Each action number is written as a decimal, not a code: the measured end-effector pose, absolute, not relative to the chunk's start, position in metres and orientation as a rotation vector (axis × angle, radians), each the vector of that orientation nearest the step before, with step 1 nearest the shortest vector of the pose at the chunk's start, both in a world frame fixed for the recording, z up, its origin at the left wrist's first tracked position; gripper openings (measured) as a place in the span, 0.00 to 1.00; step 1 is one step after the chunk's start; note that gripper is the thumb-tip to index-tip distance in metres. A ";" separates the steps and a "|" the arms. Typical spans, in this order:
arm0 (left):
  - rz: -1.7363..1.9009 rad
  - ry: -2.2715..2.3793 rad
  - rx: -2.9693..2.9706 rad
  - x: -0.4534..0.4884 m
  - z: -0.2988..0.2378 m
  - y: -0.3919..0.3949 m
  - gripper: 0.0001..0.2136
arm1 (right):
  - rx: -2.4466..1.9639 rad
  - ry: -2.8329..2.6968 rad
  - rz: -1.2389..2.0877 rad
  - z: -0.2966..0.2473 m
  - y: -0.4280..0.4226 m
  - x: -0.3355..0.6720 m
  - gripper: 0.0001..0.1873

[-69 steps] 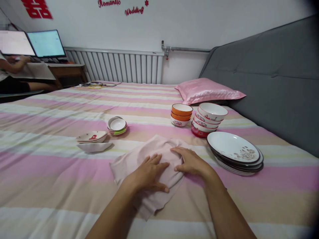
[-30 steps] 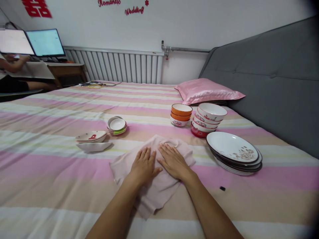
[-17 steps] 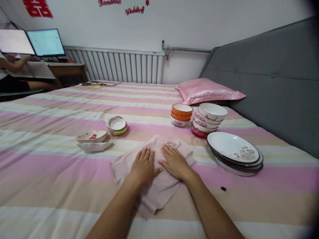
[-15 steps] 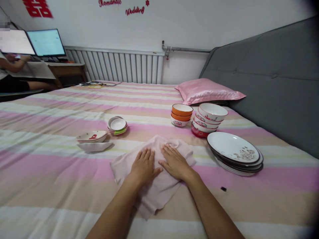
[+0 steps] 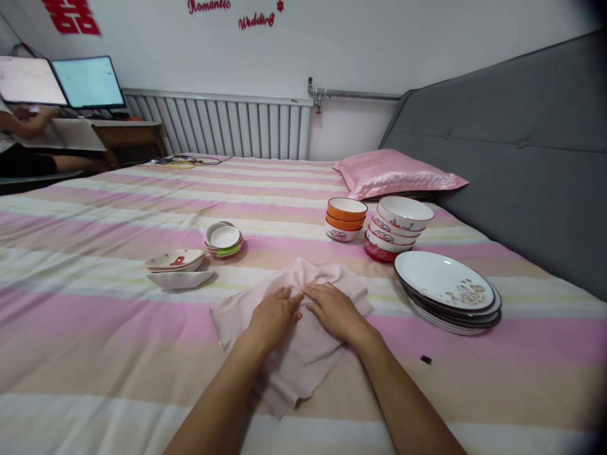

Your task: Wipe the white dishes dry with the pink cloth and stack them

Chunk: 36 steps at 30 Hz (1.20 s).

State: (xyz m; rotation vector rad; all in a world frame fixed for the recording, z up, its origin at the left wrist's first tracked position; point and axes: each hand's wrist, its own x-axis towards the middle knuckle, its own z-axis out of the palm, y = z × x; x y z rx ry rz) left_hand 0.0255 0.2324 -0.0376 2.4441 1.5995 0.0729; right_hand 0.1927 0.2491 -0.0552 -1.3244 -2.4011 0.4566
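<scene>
A pale pink cloth (image 5: 308, 366) lies spread on the striped bed, its far part puckered into folds at my fingertips. My left hand (image 5: 277, 316) is closed on the cloth near its middle, thumb and fingers drawn together. Right beside it, my right hand (image 5: 334, 309) pinches the same cloth, with its fingers bent inward. The two hands' fingertips nearly meet. To the right of the cloth is a stack of plates (image 5: 441, 278), white with dark rims and a brown flower pattern on top.
Behind the cloth stand orange and white bowls (image 5: 346, 215) and a taller bowl stack (image 5: 401, 221). Small dishes (image 5: 225, 238) and boat-shaped dishes (image 5: 175, 268) sit left. A small black piece (image 5: 425, 359) lies right. Beyond are a pink pillow (image 5: 398, 172) and a person's arm (image 5: 31, 126).
Both hands have gone from lying flat with spread fingers to closing on the cloth. Their fingertips have drawn together, and the cloth between them has bunched up.
</scene>
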 end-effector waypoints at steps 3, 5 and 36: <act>0.108 1.583 2.434 0.025 -0.036 0.231 0.18 | -1.297 -2.361 0.447 -0.056 0.250 0.193 0.17; 0.139 1.573 2.445 0.025 -0.036 0.231 0.16 | -1.315 -2.329 0.440 -0.056 0.251 0.194 0.16; 0.158 1.643 2.280 0.032 -0.023 0.226 0.10 | -1.643 -2.363 0.430 -0.040 0.246 0.196 0.12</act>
